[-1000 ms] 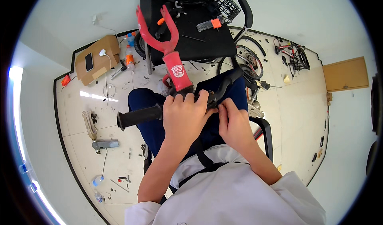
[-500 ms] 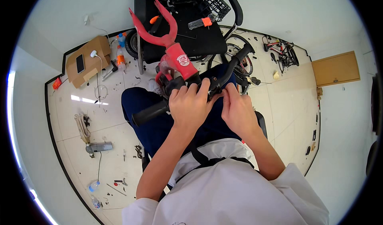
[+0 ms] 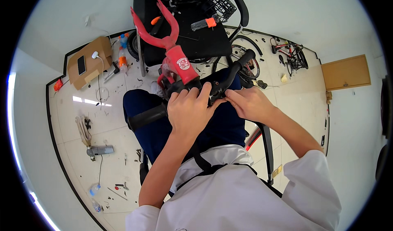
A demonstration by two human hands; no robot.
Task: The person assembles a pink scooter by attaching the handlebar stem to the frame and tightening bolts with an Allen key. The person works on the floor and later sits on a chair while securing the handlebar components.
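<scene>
Across my lap lies a black bicycle handlebar (image 3: 232,76) joined to a red fork (image 3: 179,63), whose two prongs point away over the chair seat. My left hand (image 3: 187,110) is closed over the middle of the bar, beside its left rubber grip (image 3: 147,117). At the black fitting (image 3: 217,91) on the bar's right half, my right hand (image 3: 251,103) makes a pinch with thumb and fingertips. What sits between those fingertips is hidden or too small to name. Both hands nearly touch at the fingertips.
A black armchair (image 3: 190,46) ahead holds tools and a black basket (image 3: 221,5). On the left floor are cardboard (image 3: 92,50) with a phone (image 3: 82,65), bottles (image 3: 123,61) and a power tool (image 3: 100,150). Bicycle parts (image 3: 290,57) lie at the far right.
My right hand has turned, its elbow swinging outward to the right, while its fingertips stay by the fitting. The handlebar and fork have shifted slightly left, my left hand with them.
</scene>
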